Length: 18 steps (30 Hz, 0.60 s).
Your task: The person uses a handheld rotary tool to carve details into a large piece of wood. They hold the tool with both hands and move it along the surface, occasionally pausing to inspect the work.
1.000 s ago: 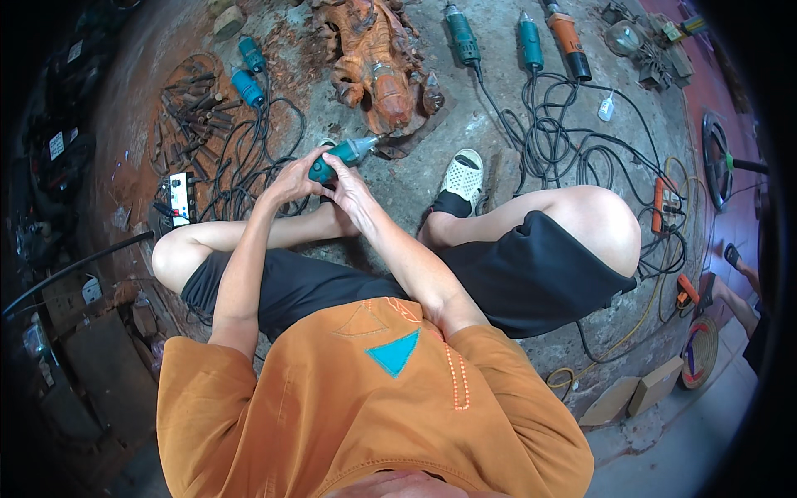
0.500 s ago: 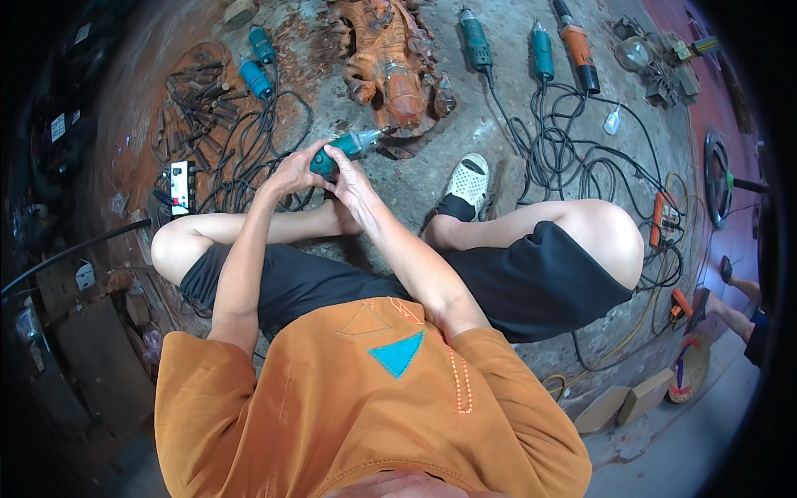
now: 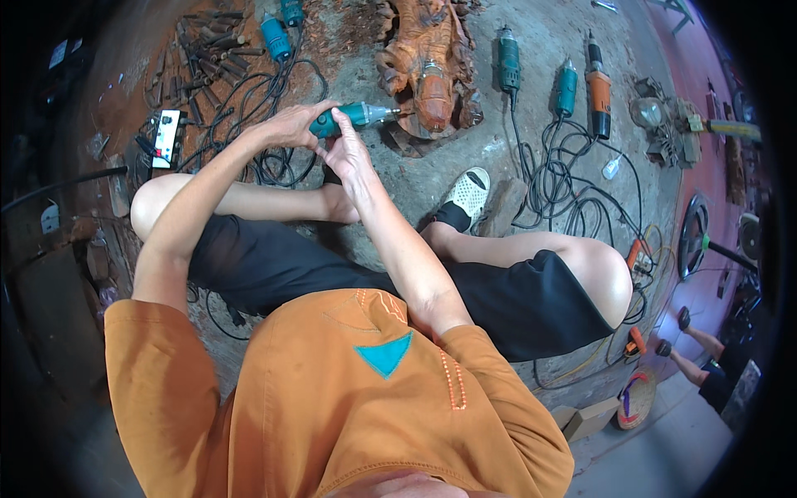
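Note:
A teal electric die grinder (image 3: 357,114) lies nearly level across my two hands, its metal nose turned to the right. My left hand (image 3: 290,126) wraps the rear end of the tool. From below, my right hand (image 3: 349,156) grips its body, thumb up along the side. The thin bit reaches the left flank of a reddish-brown wood carving (image 3: 433,62), close to its rounded near end; whether it touches the wood I cannot tell. The carving rests on the grey floor.
Two teal grinders (image 3: 509,62) and an orange one (image 3: 598,93) lie at right with tangled black cables (image 3: 564,170). Dark rod-like pieces (image 3: 207,70) are heaped at far left, near a white control box (image 3: 167,138). Another person's legs (image 3: 697,365) show at the right edge.
The whole view has shifted. Both hands have turned the grinder from slanting up to nearly level, and its bit now sits farther up along the carving's left side.

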Available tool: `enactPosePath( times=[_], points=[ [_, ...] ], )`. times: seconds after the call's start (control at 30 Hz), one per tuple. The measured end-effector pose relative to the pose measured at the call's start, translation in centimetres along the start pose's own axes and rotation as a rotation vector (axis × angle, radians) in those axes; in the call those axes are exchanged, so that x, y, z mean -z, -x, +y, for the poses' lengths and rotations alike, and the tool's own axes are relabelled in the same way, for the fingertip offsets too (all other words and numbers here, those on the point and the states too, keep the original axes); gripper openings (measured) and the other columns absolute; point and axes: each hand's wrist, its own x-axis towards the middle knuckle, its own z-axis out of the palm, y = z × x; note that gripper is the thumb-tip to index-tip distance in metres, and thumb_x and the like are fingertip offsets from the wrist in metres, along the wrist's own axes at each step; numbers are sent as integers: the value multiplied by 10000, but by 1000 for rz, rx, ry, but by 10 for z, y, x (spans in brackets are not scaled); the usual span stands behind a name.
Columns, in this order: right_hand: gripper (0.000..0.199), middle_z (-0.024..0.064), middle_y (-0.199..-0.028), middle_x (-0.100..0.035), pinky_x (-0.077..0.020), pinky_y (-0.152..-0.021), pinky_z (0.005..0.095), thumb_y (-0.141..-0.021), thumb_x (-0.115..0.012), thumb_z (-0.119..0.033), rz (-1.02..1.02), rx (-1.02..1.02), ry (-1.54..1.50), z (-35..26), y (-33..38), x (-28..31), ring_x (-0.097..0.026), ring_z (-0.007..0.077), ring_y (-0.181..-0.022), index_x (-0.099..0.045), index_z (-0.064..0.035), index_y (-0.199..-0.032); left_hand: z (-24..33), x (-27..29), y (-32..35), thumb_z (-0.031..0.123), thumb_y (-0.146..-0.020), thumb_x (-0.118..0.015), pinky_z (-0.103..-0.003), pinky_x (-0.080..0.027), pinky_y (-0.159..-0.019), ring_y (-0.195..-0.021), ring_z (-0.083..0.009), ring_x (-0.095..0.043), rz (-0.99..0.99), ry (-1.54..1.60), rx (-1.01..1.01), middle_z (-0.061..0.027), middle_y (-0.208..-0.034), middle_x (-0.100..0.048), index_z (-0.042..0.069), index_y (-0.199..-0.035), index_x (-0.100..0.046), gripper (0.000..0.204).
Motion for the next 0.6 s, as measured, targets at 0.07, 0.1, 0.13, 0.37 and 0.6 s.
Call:
enactPosePath(
  times=[0.07,0.1,0.13,0.37,0.6],
  points=[
    [453,9,-1071,-626,-530,-794,433,-803,-791,-342,5,8,-20,-3,-6,7,-601,167,-1021,-561,-189,-1162,0,-4,-2,215,-603,-804,-470,-467,-917,-1112,-415,-575,46,-3,-30,-237,-1205,-600,117,-1426,-348,945],
    [467,9,-1086,-621,-510,-818,438,-800,-796,-331,17,-13,-10,-5,-9,10,-585,167,-1038,-558,-184,-1174,1,-6,-3,205,-597,-794,-472,-468,-917,-1108,-419,-575,69,-5,-45,-238,-1202,-600,117,-1424,-350,943],
    [480,9,-1095,-618,-499,-825,437,-798,-796,-334,15,-19,0,-5,-8,10,-577,169,-1045,-554,-184,-1184,-2,-9,-3,204,-595,-790,-475,-469,-913,-1102,-418,-577,74,7,-36,-238,-1192,-603,117,-1425,-352,943],
    [523,21,-1137,-605,-471,-858,433,-818,-758,-394,31,-52,70,-7,-12,19,-540,188,-1094,-528,-167,-1230,-3,-19,-4,146,-594,-794,-471,-483,-885,-1066,-403,-594,131,11,-24,-222,-1131,-621,118,-1436,-372,942],
    [572,17,-1177,-585,-438,-886,443,-802,-771,-410,54,-54,95,-9,-10,12,-527,182,-1120,-519,-163,-1252,-17,-30,-10,98,-587,-781,-468,-488,-883,-1075,-398,-594,169,22,-36,-224,-1157,-616,109,-1438,-368,946]
  ],
)
